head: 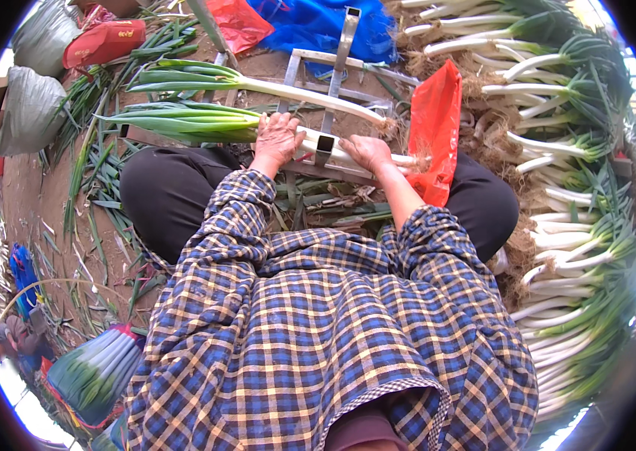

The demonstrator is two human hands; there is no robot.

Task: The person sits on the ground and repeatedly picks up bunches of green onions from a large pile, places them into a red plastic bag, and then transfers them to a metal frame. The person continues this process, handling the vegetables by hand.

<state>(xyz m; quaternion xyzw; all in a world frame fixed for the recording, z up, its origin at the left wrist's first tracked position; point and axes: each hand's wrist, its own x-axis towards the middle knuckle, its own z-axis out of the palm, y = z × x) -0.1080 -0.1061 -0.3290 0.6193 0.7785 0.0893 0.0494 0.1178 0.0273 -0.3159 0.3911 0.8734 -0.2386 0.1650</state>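
Note:
A bunch of large green onions lies across a metal frame over my lap, leaves to the left and roots to the right. My left hand grips it where the leaves meet the white stalks. My right hand is closed around the white stalks near the root end. Between my hands rises an open-ended square metal tube, partly covering the stalks. Beyond this bunch, another large green onion rests across the frame. A red plastic sheet hangs by the roots at my right.
Rows of green onions line the right side, roots facing me. A blue net and a red bag lie ahead. Cut leaves litter the soil at left, near grey sacks. A wrapped onion bundle stands behind left, near another person.

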